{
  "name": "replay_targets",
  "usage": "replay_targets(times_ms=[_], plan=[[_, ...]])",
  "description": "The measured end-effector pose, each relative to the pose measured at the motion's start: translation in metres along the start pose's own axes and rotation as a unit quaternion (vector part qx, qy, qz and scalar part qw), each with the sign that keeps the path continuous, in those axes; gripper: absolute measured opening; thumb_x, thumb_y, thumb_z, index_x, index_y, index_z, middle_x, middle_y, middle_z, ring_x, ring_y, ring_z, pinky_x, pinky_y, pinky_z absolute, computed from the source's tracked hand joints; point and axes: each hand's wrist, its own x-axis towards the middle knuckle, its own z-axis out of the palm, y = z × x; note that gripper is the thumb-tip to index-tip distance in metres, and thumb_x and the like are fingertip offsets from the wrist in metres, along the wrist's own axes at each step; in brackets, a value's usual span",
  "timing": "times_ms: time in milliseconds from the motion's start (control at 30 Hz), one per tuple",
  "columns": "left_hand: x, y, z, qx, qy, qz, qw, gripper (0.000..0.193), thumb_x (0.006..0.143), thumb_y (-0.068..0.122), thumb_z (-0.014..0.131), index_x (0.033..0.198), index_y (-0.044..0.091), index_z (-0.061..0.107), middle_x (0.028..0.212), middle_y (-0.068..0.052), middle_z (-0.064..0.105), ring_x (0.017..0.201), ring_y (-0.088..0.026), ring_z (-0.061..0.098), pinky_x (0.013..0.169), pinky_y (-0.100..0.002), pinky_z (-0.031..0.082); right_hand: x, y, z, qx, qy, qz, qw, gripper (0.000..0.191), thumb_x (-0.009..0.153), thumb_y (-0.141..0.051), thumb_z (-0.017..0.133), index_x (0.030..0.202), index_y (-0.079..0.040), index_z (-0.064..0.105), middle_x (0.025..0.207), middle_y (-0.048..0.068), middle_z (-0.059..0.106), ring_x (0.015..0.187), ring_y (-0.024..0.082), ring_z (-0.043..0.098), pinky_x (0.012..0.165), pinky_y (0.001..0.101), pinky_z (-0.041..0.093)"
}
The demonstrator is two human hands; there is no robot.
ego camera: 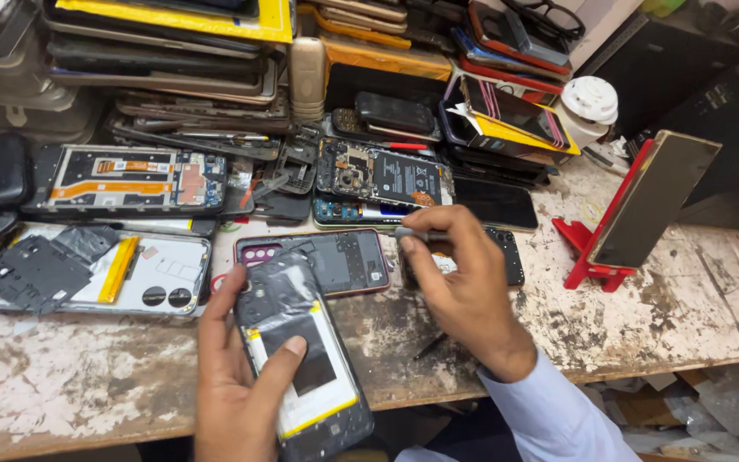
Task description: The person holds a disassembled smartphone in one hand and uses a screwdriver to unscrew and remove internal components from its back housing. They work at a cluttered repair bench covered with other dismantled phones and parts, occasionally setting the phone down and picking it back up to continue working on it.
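one opened phone (301,359) lies in left hand (237,385), right hand (464,287) beside.

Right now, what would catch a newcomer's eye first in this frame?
The left hand grips an opened phone with its battery exposed, low in the middle, while the right hand holds a thin tool just above it. Behind them, opened phones and stacked parts crowd the worn workbench, and a phone on a red stand leans at the right.

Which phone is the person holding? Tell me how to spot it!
Look at the worn white workbench, near its front edge. The left hand grips an opened phone with its back off. Unlike the other opened phones lying flat nearby, it is lifted and shows a white battery edged in yellow.
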Motion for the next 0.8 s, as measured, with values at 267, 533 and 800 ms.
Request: replay_targets(times_ms=[267,533,800], plan=[[-0.002,-0.007,-0.018,0.014,-0.022,-0.127,0.992,0.039,0.080,-0.012,0.069,0.119,-0.006,0.071,0.113,-0.018,0.076,0.103,-0.020,0.071,0.091,-0.035,0.058,0.003,0.010,0.013,-0.020,-0.038,0.002,0.999,0.015,0.097,-0.004,0.067,0.110,-0.001,0.061,0.107,0.011,0.069,0.095,0.019,0.075,0.081,0.0304,0.062],[-0.002,-0.009,-0.020,0.054,-0.011,-0.128,0.990,0.038,0.079,-0.008,0.072,0.117,-0.003,0.072,0.107,-0.017,0.077,0.096,-0.017,0.073,0.086,-0.032,0.059,0.003,0.007,0.013,-0.038,-0.048,-0.026,0.998,0.014,0.097,-0.004,0.068,0.108,-0.001,0.060,0.106,0.011,0.069,0.095,0.020,0.074,0.081,0.0307,0.061],[-0.001,-0.005,-0.015,0.110,-0.004,-0.125,0.986,0.034,0.080,-0.003,0.073,0.113,0.000,0.075,0.109,-0.014,0.077,0.096,-0.016,0.074,0.082,-0.031,0.061,0.003,0.007,0.014,-0.030,-0.062,-0.032,0.997,0.015,0.096,-0.003,0.067,0.109,0.000,0.059,0.107,0.011,0.069,0.097,0.020,0.073,0.083,0.0316,0.061]])
